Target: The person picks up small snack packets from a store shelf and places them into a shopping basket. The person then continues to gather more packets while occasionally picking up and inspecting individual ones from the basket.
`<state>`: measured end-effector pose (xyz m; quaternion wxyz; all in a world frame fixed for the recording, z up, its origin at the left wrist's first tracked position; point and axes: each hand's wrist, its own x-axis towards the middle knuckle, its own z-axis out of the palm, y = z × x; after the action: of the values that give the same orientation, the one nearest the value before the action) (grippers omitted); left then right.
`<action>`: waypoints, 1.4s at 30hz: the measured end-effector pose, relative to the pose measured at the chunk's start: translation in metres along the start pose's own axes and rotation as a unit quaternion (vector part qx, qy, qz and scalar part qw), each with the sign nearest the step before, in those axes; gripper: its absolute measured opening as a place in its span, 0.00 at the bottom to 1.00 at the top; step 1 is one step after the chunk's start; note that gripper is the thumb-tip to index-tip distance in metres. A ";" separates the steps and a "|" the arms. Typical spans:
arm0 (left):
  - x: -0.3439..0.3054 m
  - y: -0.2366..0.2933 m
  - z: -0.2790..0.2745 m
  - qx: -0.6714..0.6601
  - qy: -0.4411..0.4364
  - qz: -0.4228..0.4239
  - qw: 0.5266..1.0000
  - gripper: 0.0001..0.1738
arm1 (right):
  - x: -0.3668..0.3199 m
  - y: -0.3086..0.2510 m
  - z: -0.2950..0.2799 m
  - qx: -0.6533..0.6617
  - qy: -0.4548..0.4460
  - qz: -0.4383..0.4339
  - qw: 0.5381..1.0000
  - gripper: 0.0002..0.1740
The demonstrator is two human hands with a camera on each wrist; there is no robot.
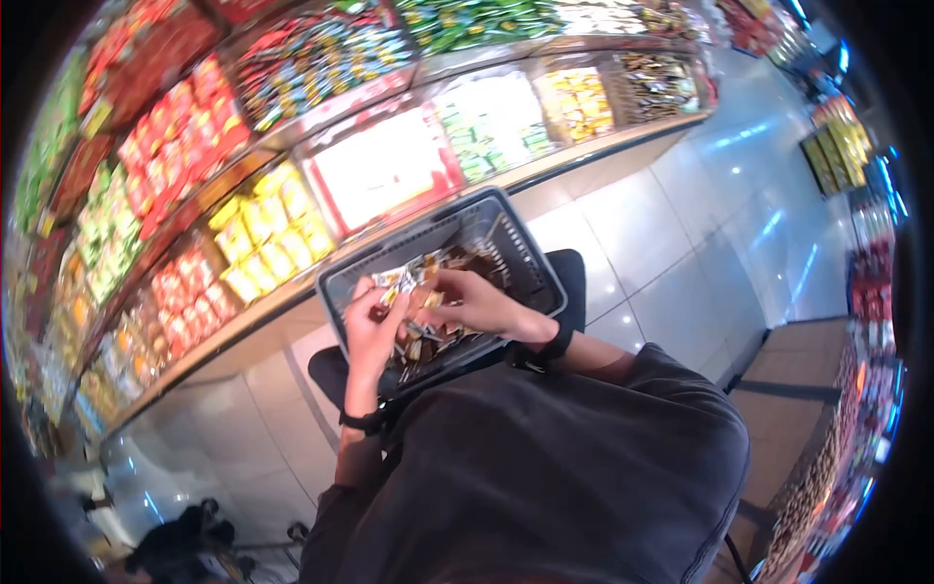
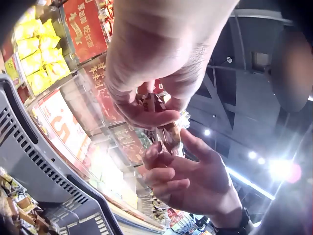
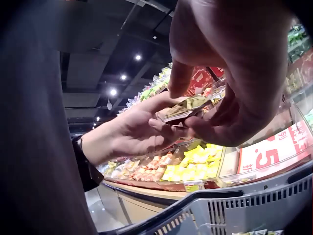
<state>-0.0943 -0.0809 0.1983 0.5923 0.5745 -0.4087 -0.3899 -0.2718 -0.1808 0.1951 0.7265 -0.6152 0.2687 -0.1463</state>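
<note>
Over a grey shopping basket (image 1: pixel 534 245), both hands meet at small wrapped snack packets (image 1: pixel 407 282). My left hand (image 1: pixel 370 326) grips them with curled fingers; in the left wrist view it fills the top, fingers around a brownish packet (image 2: pixel 168 134). From the other side, my right hand (image 1: pixel 482 304) pinches a packet between thumb and fingertips. The right wrist view shows one flat packet (image 3: pixel 188 108), tan and green with a shiny edge, between the two hands. More small packets (image 1: pixel 420 352) lie in the basket below, partly hidden by the hands.
Tiered snack bins run along the front, with yellow packets (image 1: pixel 277 234), red packets (image 1: pixel 185 122) and a white price sign (image 1: pixel 375 170). A wooden ledge (image 1: pixel 603 151) edges them. Tiled floor (image 1: pixel 671 243) stretches right towards more shelves. Another person (image 2: pixel 293 68) appears, blurred, in the left wrist view.
</note>
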 end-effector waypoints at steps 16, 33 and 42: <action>-0.001 -0.001 0.004 0.013 -0.114 -0.008 0.993 0.10 | -0.006 -0.027 -0.020 0.037 0.026 0.054 0.997 0.11; -0.017 -0.015 0.000 -0.088 -0.105 -0.037 0.990 0.06 | 0.018 -0.044 -0.030 0.015 -0.028 0.073 0.997 0.07; -0.023 -0.045 -0.023 0.007 0.000 -0.046 0.999 0.06 | 0.079 -0.059 -0.051 -0.344 0.075 -0.198 0.915 0.10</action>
<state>-0.0802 -0.0530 0.1520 0.5694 0.5969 -0.3852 -0.4137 -0.2300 -0.2772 0.2308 0.4037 -0.8551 0.2285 -0.2315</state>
